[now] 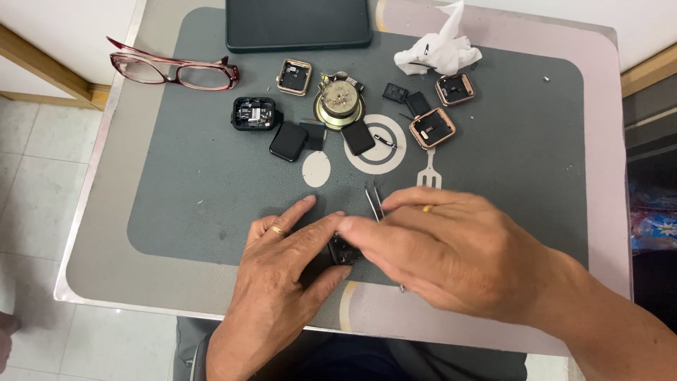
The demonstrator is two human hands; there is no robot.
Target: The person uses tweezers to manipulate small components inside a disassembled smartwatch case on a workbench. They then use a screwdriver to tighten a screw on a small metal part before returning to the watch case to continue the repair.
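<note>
Head view: two hands (367, 254) on perhaps one watch case (343, 250).

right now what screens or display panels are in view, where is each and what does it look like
Tablet-like slab: top edge of the mat, dark green-grey rectangle, rounded corners, blank.
Left watch screen: mat centre-left, loose black rounded square, unlit.
Right watch screen: below the round brass part, black rounded square, unlit.
Small dark watch body: between left hand and right hand, mostly hidden.
</note>
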